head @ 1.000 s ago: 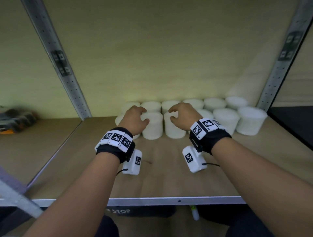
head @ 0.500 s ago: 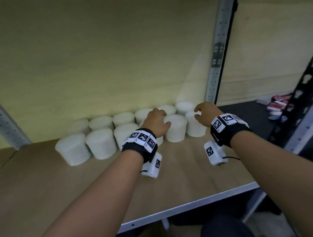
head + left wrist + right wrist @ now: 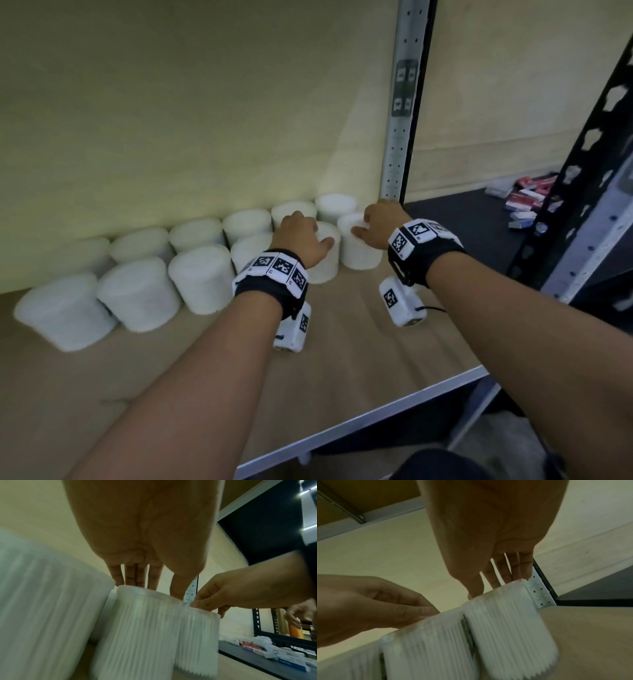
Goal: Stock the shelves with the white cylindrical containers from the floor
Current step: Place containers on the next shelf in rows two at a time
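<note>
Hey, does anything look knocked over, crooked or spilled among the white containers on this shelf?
Nothing stands out. The white containers stand upright in two rows on the shelf; the left hand and right hand each touch one's top.

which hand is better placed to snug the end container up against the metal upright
Right. The right hand already rests its fingers on top of the end container, which stands next to the metal upright. The left hand sits on the neighbouring container, farther from the upright.

Left hand point(image 3: 145, 534) fingertips point(image 3: 135, 580) rest atop a ribbed white container point(image 3: 137, 628); right hand point(image 3: 240, 592) touches its neighbour point(image 3: 197, 639).
</note>
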Demonstrator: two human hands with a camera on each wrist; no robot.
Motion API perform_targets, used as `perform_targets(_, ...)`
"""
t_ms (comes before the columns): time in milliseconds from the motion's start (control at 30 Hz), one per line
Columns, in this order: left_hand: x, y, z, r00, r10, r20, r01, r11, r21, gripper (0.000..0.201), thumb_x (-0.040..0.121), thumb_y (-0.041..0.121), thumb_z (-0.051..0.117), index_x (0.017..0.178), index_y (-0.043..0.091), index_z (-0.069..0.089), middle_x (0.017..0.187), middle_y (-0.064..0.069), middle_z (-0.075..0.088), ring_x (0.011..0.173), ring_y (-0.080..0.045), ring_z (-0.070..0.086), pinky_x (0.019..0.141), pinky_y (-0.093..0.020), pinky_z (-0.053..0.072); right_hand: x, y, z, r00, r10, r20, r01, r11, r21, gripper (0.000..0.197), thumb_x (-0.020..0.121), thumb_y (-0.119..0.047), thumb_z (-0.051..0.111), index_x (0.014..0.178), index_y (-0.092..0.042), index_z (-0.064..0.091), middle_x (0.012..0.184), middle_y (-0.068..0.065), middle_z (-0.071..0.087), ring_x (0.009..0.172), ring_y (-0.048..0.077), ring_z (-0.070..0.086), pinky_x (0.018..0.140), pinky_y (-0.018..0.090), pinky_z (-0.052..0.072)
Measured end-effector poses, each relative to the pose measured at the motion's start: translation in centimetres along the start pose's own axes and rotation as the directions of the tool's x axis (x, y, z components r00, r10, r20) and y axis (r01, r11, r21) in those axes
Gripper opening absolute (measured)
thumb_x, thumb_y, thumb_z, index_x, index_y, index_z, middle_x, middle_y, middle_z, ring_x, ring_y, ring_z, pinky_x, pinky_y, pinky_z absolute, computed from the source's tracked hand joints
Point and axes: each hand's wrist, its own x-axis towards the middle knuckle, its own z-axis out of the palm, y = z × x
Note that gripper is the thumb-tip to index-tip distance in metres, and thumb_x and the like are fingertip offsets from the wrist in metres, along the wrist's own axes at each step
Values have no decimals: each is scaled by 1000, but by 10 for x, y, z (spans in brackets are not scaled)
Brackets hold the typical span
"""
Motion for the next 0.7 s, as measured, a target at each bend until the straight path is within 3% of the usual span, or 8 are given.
perform_targets(200, 4, 1, -1, 1000, 0, 7, 0, 1000, -2, 51, 88, 44, 57, 123, 8, 56, 129, -11, 48, 121, -27, 47, 101, -38, 43, 5, -4, -5, 999, -48, 7, 48, 996, -76, 52, 95, -47, 42, 115, -1, 57, 119, 15, 61, 113, 31, 55, 101, 37, 39)
perform_targets(700, 3, 0, -4, 1000, -6, 8, 6, 998, -67, 51, 86, 42, 63, 122, 6, 58, 129, -11, 49, 121, -27, 49, 101, -37, 43, 8, -4, -6, 998, -69, 1, 69, 995, -69, 52, 94, -47, 45, 118, -3, 56, 123, 13, 59, 116, 30, 54, 103, 36, 38)
